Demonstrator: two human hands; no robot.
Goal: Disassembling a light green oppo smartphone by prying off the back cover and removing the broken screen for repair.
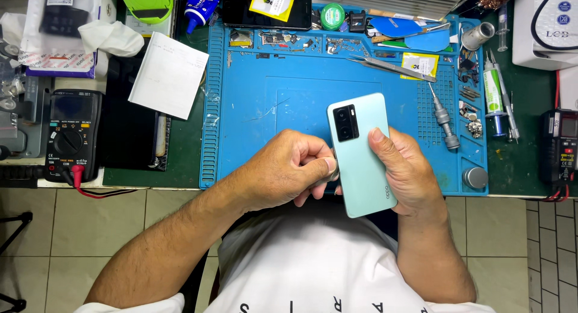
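Green work surface [186,162] sits above a beige tiled floor [54,228], with a blue repair mat [265,102] laid across its centre. Mat trays along the top edge hold small screws and metal bits — too small to itemise.

Right hand [406,174] holds a pale mint-green smartphone [360,153] back side up, camera block toward the far end, lower end toward the person's body. Phone is tilted, raised over the near edge of the mat, not resting on it. Right-hand fingers are wrapped round the phone's right edge, thumb [380,143] pressed on the back panel.

Left hand [286,171] is clenched against the phone's left edge, fingers curled tight; something small and greyish shows at the thumb tip, but cannot tell what it is.

Other items, approx. positions:
- Tweezers [391,66] on the mat, upper right, well apart from the phone.
- Metal-handled screwdriver [444,119] on the mat, right of the phone, near but not touching.
- Black multimeter [71,135] w/ red lead at far left of the surface.
- White paper sheet [168,75] left of the mat, overlapping a dark pad.
- White box [545,27] top right corner.
- Second meter [560,144] at the right edge.

Person wears a white shirt [307,265] — lower frame.
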